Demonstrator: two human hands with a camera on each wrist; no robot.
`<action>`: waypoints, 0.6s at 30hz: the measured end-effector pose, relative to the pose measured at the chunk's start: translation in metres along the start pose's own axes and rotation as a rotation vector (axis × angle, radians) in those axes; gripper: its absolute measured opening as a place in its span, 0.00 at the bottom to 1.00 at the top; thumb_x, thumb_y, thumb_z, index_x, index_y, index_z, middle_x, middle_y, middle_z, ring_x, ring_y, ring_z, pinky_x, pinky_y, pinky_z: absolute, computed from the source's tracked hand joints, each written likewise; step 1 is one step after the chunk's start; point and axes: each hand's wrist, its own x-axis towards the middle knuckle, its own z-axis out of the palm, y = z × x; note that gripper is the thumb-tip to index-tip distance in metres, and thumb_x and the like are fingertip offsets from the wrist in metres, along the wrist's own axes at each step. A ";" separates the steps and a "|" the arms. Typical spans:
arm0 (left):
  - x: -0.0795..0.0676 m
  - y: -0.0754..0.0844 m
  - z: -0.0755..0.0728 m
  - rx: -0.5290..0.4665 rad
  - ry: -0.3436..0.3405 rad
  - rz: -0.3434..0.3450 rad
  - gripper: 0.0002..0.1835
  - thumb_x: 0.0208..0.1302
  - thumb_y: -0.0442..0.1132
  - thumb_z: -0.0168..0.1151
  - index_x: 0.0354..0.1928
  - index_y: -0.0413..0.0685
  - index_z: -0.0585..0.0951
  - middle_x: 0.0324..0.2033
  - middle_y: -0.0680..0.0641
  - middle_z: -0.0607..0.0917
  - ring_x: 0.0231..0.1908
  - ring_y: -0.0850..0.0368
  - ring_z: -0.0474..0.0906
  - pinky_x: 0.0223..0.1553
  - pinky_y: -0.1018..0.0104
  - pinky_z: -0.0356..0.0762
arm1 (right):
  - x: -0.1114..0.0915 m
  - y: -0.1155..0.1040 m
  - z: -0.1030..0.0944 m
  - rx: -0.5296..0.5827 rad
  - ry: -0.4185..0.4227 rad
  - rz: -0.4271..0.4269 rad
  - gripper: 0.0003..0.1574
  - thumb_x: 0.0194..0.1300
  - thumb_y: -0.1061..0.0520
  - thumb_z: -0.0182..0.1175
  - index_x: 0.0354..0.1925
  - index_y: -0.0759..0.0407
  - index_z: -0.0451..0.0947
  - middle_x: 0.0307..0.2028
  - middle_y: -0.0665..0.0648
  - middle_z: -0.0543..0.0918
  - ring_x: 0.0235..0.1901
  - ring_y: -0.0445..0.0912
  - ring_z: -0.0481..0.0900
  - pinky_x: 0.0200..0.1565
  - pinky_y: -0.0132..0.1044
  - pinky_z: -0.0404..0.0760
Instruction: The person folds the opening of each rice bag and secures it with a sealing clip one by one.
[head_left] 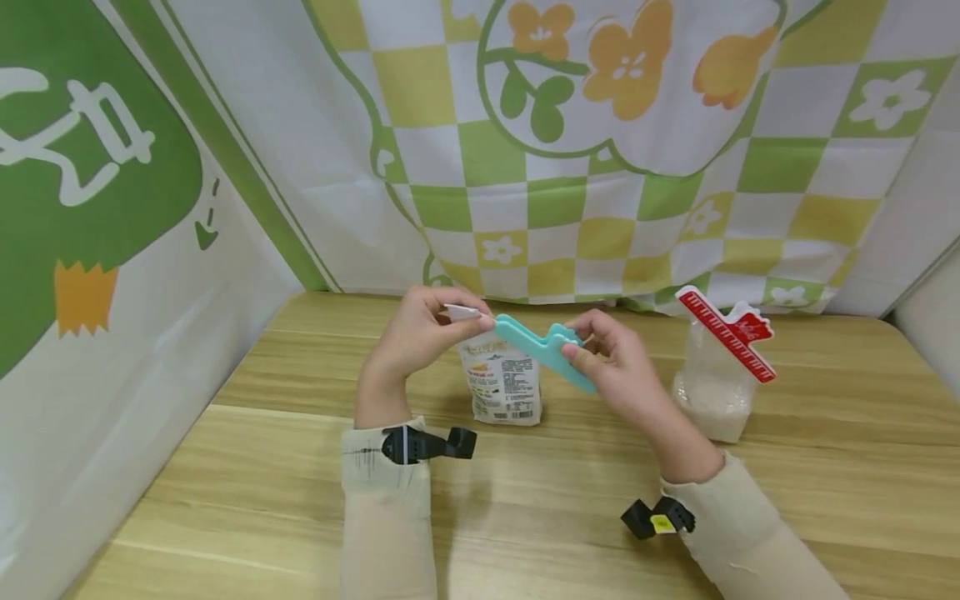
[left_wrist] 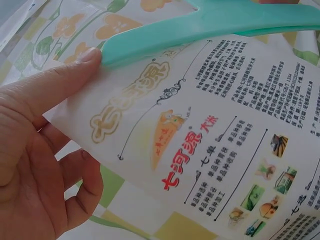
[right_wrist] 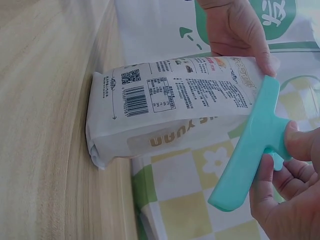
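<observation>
A white printed rice bag stands upright on the wooden table. My left hand pinches its top edge at the left corner, thumb in front and fingers behind. In my right hand is a turquoise bag clip, gripped by its handle between thumb and fingers. The clip's long bar slants across the bag's top, its far end right at my left thumb tip. In the left wrist view the bar overlaps the bag's upper edge. Its lower end sticks out past the bag in the right wrist view.
To the right stands a clear bag of white grains, with a red and white clip across its top. A checked, flower-printed cloth hangs behind the table. A green and white printed panel borders the left side.
</observation>
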 end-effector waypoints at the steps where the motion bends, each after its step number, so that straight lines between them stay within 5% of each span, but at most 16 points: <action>1: 0.000 0.000 0.000 0.001 -0.002 -0.006 0.06 0.62 0.33 0.69 0.39 0.37 0.87 0.37 0.43 0.86 0.31 0.58 0.80 0.35 0.65 0.82 | 0.000 0.000 0.000 0.000 0.002 -0.001 0.08 0.68 0.65 0.61 0.45 0.65 0.78 0.37 0.63 0.80 0.30 0.47 0.75 0.32 0.36 0.75; 12: -0.011 -0.009 -0.018 0.011 0.049 -0.093 0.08 0.63 0.35 0.69 0.41 0.39 0.87 0.34 0.52 0.85 0.34 0.58 0.81 0.38 0.66 0.82 | -0.001 -0.001 0.001 -0.012 0.003 0.017 0.09 0.68 0.64 0.61 0.46 0.65 0.78 0.38 0.62 0.80 0.32 0.47 0.75 0.33 0.36 0.76; 18: -0.010 -0.007 -0.019 -0.001 0.051 -0.081 0.06 0.63 0.34 0.69 0.38 0.37 0.87 0.29 0.52 0.82 0.30 0.60 0.79 0.34 0.68 0.80 | -0.001 -0.001 0.005 0.004 0.012 0.015 0.09 0.69 0.64 0.60 0.46 0.65 0.79 0.38 0.62 0.80 0.32 0.47 0.75 0.34 0.36 0.77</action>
